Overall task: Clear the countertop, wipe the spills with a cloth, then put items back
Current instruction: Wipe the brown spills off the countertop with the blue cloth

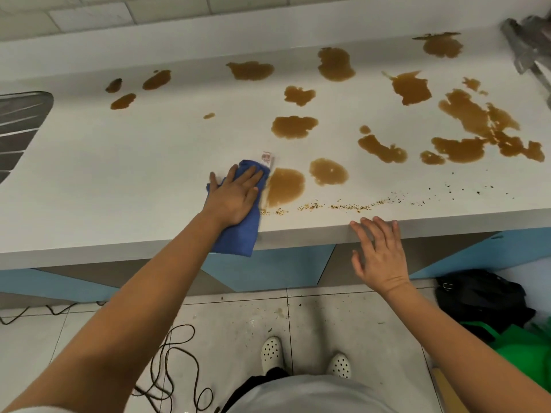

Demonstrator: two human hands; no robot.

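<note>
My left hand lies flat on a blue cloth, pressing it onto the white countertop; the cloth's near end hangs over the front edge. Just right of the cloth is a brown puddle. Several more brown spills cover the middle and right of the counter. A line of spice-like crumbs runs along the front edge. My right hand is open with fingers spread, its fingertips touching the counter's front edge and holding nothing.
A sink's drainboard sits at the far left. A metallic object is at the back right corner. On the floor are a dark cable, a black bag and a green bag.
</note>
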